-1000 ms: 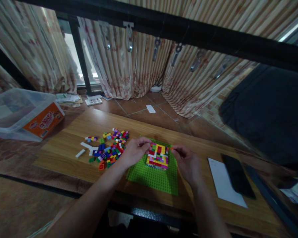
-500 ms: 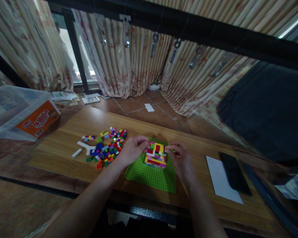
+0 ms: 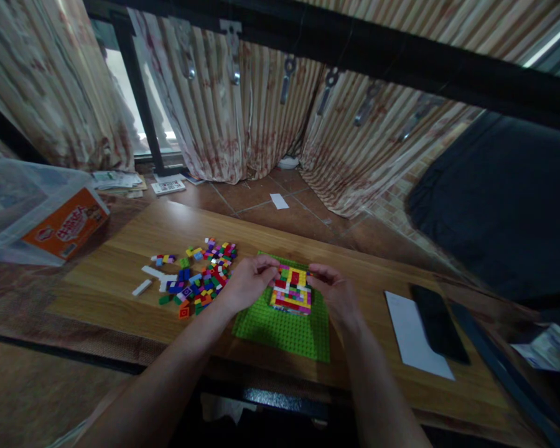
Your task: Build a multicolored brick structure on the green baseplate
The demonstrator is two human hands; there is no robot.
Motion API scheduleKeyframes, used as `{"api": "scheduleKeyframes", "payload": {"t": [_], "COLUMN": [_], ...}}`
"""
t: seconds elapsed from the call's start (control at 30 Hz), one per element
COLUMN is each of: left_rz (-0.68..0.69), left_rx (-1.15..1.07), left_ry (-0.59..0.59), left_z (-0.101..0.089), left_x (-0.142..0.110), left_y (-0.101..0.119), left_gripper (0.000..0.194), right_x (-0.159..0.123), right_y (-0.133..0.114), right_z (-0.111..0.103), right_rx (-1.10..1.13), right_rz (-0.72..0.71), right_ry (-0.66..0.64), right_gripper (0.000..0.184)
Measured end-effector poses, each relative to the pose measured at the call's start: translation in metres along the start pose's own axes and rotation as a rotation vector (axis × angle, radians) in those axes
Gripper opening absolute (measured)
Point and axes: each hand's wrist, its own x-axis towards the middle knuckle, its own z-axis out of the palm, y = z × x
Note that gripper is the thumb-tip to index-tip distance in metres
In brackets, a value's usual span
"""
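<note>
A many-coloured building-brick structure, mostly yellow, red, white and pink, stands on a green studded baseplate. At its upper left side is my left hand, thumb and fingers closed against the edge. My right hand bends in from the opposite side, its thumb and fingertips at the structure's upper right edge. Between them the two hands hold the structure; whether a small loose brick is in the fingertips is too small to tell. Left of the baseplate, loose bricks lie spread out in many colours.
The wooden table carries a white sheet and a black phone on the right. A clear plastic box with an orange label stands at the left. Curtains hang beyond a dark bar.
My right hand has moved slightly left and inward, its fingers now against the structure's edge. The left hand stays in nearly the same place. The whole view has shifted a little.
</note>
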Motion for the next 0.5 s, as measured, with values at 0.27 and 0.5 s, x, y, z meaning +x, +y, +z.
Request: {"api": "scheduleKeyframes", "payload": {"t": [0.27, 0.5], "left_rz": [-0.002, 0.037], "left_rx": [-0.011, 0.011], "left_ry": [-0.019, -0.002], "left_z": [0.002, 0.0008], "left_x": [-0.0014, -0.0009], "left_y": [-0.0002, -0.0059], "left_gripper": [0.012, 0.014], "right_x": [-0.004, -0.005], "right_y": [0.0003, 0.0046], "right_z": [0.0033, 0.0076], "right_rx": [0.215, 0.197], "right_rz": [0.113, 0.05], "right_ry": [-0.04, -0.019], "right_gripper": [0.039, 0.037]}}
